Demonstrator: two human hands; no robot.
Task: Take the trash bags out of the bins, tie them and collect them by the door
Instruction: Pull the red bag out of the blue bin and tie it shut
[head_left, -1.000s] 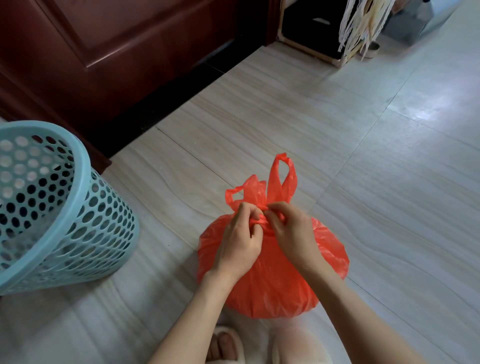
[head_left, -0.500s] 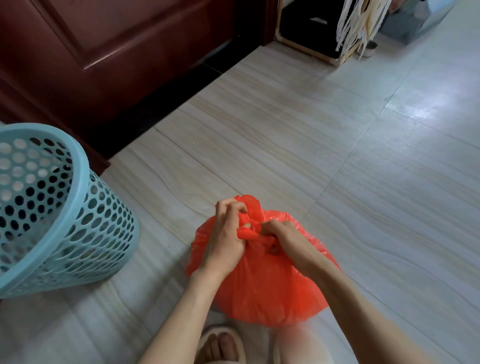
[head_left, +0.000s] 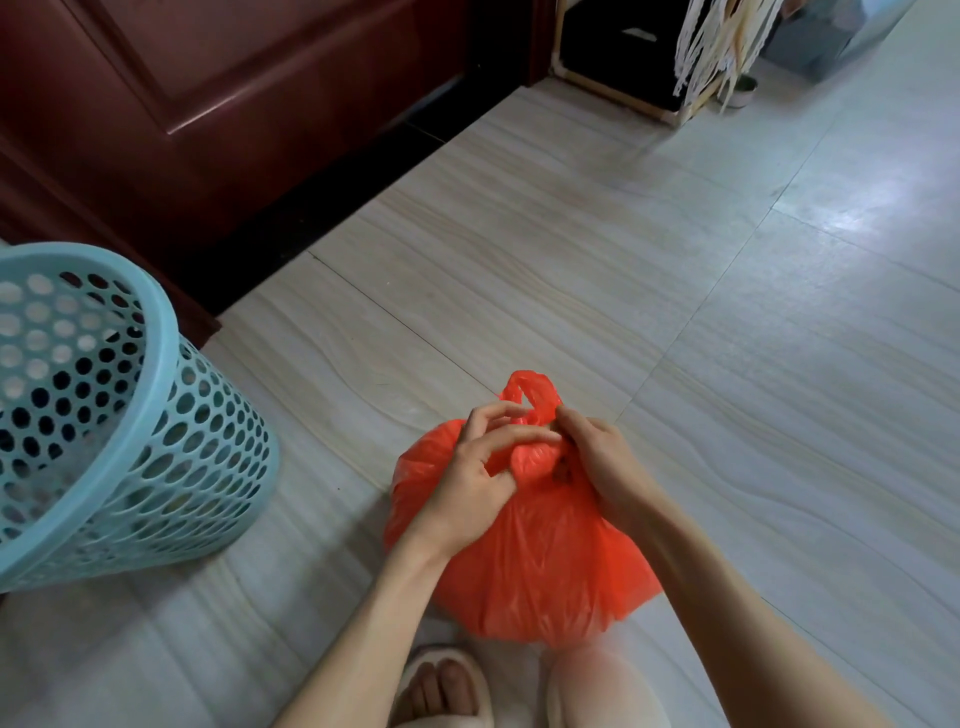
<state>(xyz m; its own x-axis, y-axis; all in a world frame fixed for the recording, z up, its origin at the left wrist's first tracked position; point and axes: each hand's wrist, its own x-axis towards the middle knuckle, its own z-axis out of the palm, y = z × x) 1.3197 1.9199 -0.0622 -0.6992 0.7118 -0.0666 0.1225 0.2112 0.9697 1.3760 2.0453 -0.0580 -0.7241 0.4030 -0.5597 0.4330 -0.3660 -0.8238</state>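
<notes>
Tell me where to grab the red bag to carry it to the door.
Take the red bag by the gathered neck and handle loop at its top, coming from above. The loop stands up clear of the round, full body, which offers nothing firm to pinch.

bin (head_left: 119, 415): left side cut by frame edge, contents unclear through holes | red bag (head_left: 524, 561): knot hidden under fingers (head_left: 498, 436), contents not visible | slippers (head_left: 441, 686): cut by bottom edge, right one blurred | mop strands (head_left: 711, 47): top cut off
</notes>
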